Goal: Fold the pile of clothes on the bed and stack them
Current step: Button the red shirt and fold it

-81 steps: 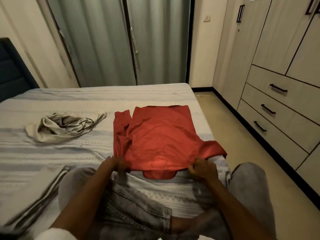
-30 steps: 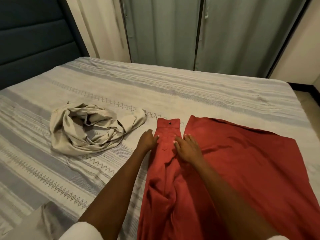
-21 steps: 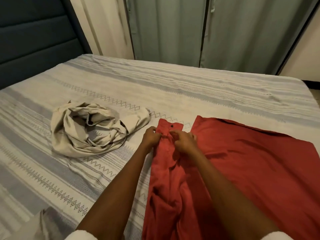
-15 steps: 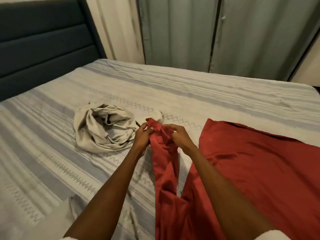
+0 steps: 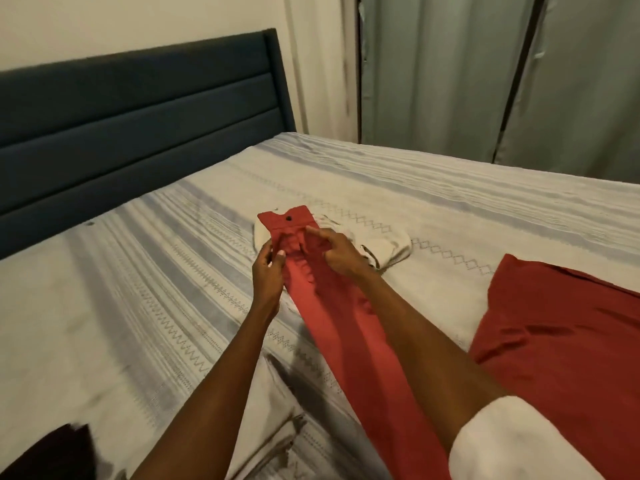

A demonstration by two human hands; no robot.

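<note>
Both hands pinch the red shirt's sleeve (image 5: 332,306) near its buttoned cuff, left hand (image 5: 266,271) and right hand (image 5: 332,252) stretching it straight (likely to fold inward); beige garment (image 5: 388,251) waits beyond on the bed (image 5: 138,306).

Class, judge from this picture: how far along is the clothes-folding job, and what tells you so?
Early on. Done: possibly a folded piece at the bottom edge, too blurred to be sure. In hand: the left hand and right hand pinch the red shirt's sleeve near its buttoned cuff, pulled out straight. Left: the shirt body lies unfolded, and the crumpled beige garment waits.
</note>
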